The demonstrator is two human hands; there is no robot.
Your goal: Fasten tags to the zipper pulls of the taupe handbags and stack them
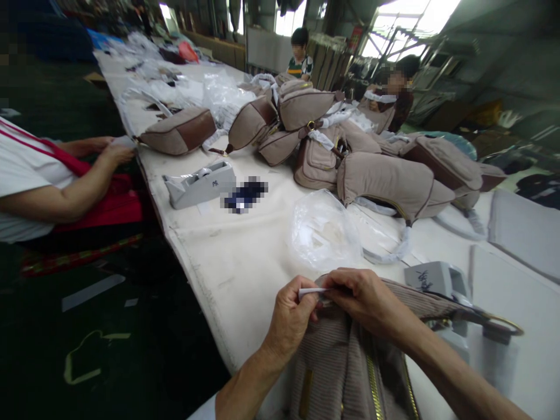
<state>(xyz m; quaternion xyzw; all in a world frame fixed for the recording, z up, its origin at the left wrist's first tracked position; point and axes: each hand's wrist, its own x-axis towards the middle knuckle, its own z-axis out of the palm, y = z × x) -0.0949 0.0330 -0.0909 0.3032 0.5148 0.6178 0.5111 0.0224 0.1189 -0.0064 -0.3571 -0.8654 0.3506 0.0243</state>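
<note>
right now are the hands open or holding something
Left hand: closed, pinching a small white strip.
Right hand: closed on it, over a taupe ribbed handbag.

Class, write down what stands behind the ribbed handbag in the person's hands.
A grey tape dispenser stands behind the ribbed handbag; the bag's strap crosses in front of it, so the dispenser's lower part cannot be seen.

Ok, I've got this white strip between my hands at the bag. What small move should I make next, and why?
Probably draw the white strip clear with your right hand while your left hand steadies it: it sits pinched between them, right at the edge of the bag. I can't tell whether it's stuck down.
</note>
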